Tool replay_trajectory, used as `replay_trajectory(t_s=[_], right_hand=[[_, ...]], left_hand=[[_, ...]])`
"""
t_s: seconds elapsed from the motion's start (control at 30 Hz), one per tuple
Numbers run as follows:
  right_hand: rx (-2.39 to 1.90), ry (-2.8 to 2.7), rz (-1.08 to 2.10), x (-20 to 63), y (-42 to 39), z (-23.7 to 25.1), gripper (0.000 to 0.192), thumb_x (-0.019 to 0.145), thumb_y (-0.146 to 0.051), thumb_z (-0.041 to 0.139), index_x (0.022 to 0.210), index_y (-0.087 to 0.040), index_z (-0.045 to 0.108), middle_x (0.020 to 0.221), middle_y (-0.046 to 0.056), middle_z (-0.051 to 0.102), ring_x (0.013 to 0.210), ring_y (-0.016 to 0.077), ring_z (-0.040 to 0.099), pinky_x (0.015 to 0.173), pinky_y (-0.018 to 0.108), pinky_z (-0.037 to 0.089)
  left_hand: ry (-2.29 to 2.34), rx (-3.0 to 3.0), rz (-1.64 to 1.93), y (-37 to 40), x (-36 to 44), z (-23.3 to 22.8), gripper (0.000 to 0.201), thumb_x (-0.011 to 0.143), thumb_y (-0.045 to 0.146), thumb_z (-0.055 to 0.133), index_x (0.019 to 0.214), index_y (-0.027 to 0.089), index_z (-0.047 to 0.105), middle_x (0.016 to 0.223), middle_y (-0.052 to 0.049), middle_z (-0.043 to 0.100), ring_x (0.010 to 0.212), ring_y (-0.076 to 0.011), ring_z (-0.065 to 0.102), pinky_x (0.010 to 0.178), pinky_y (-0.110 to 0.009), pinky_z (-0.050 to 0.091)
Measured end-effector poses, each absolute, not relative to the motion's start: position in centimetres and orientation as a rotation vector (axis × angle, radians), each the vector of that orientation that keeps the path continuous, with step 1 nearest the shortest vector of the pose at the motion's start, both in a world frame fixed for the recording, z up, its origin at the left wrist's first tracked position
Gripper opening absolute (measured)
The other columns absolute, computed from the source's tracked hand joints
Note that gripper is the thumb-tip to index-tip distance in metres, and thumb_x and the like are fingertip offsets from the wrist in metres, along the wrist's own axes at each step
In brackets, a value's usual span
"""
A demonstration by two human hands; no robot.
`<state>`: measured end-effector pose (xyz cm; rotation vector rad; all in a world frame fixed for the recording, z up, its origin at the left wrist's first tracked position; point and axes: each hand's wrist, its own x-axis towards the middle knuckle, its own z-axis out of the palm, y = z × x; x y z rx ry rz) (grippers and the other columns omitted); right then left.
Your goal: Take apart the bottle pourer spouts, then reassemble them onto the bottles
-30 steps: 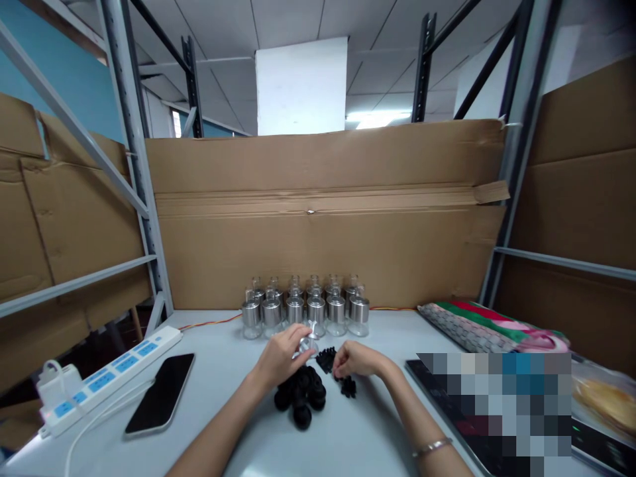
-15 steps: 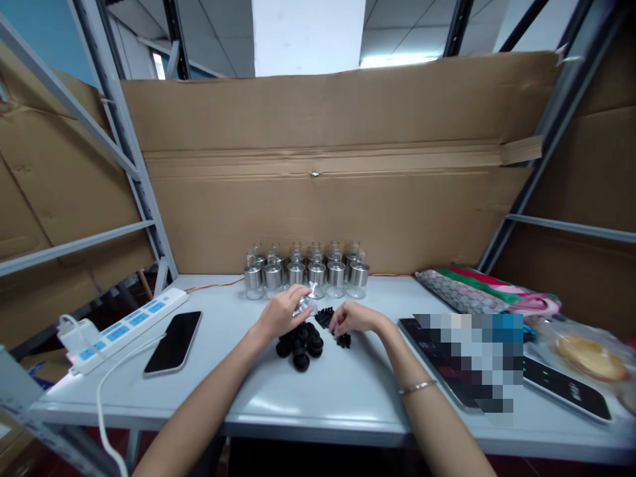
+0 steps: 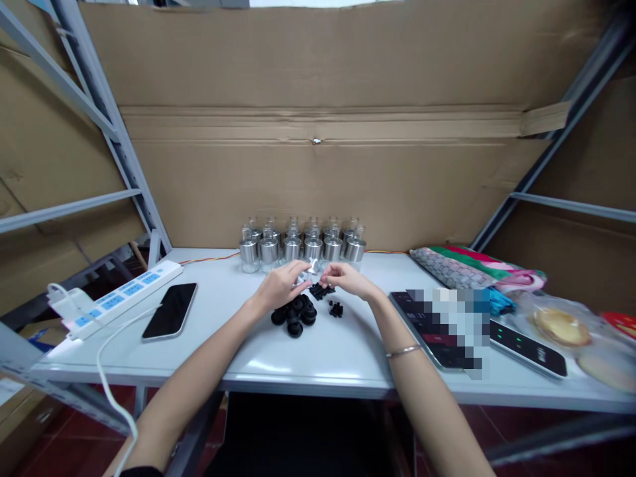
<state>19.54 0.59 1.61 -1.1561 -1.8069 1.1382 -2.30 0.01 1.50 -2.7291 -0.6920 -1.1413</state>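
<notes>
My left hand (image 3: 282,285) is closed round a small clear glass piece (image 3: 313,266) with a narrow top, partly covered by my fingers. Close on its right, my right hand (image 3: 346,278) has its thumb and fingers pinched together; what they hold, if anything, is too small to make out. Below the fingertips lies a cluster of tiny black parts (image 3: 322,291), and a smaller group of black parts (image 3: 336,309) sits nearer to me. A heap of round black caps (image 3: 295,317) rests just below my left hand.
Several glass bottles with silver bands (image 3: 291,250) stand in two rows behind my hands. On the left are a phone (image 3: 169,311) and a white power strip (image 3: 126,298). A tablet-like device (image 3: 422,324), a black power bank (image 3: 529,350) and a colourful cloth bag (image 3: 477,268) lie right.
My right hand has moved from the smaller group of black parts towards the glass piece in my left hand. The camera has tilted downward.
</notes>
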Motion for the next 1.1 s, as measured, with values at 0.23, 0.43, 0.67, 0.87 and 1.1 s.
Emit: replay_trajectory(t_s=[0.23,0.43,0.67,0.87,1.1], right_hand=[[-0.936,-1.516,1.187,18.1,0.8,1.7,0.027,0.068,-0.036,0.067,0.084,-0.015,0.062,0.070,-0.003,0.059,0.060,0.0074,0.049,0.061,0.024,0.040],[-0.762,-1.240,1.299,17.3,0.5,1.7,0.036,0.061,-0.043,0.077,0.076,-0.018,0.056,0.065,-0.003,0.059,0.059,0.0078,0.050,0.061,0.024,0.040],[-0.720,-1.178,1.350,17.0,0.3,1.9,0.038,0.058,-0.045,0.079,0.071,-0.019,0.055,0.059,-0.005,0.050,0.057,0.0070,0.046,0.059,0.023,0.038],[-0.714,-1.167,1.341,17.0,0.3,2.0,0.039,0.056,-0.045,0.080,0.071,-0.018,0.056,0.060,-0.005,0.050,0.058,0.0067,0.045,0.059,0.023,0.038],[-0.720,-1.170,1.356,17.0,0.2,2.0,0.038,0.057,-0.044,0.080,0.071,-0.019,0.056,0.061,-0.005,0.052,0.058,0.0071,0.047,0.060,0.023,0.039]], left_hand=[[-0.713,-2.717,-1.121,0.0,-2.3,1.6,0.028,0.092,0.033,0.046,0.115,0.017,0.046,0.111,-0.008,0.058,0.065,-0.0078,0.059,0.066,-0.023,0.049],[-0.690,-2.744,-1.113,0.1,-2.2,1.4,0.028,0.091,0.032,0.047,0.114,0.016,0.046,0.109,-0.008,0.059,0.062,-0.0070,0.057,0.065,-0.022,0.049],[-0.706,-2.766,-1.116,0.3,-2.0,1.0,0.029,0.090,0.032,0.049,0.114,0.016,0.047,0.111,-0.009,0.061,0.066,-0.0078,0.060,0.067,-0.022,0.051],[-0.698,-2.781,-1.105,0.2,-1.9,1.0,0.028,0.090,0.029,0.048,0.115,0.016,0.047,0.113,-0.009,0.061,0.068,-0.0079,0.063,0.067,-0.022,0.052],[-0.707,-2.806,-1.058,0.1,-2.0,1.2,0.028,0.091,0.028,0.047,0.117,0.017,0.049,0.119,-0.010,0.060,0.081,-0.0119,0.065,0.072,-0.023,0.052]])
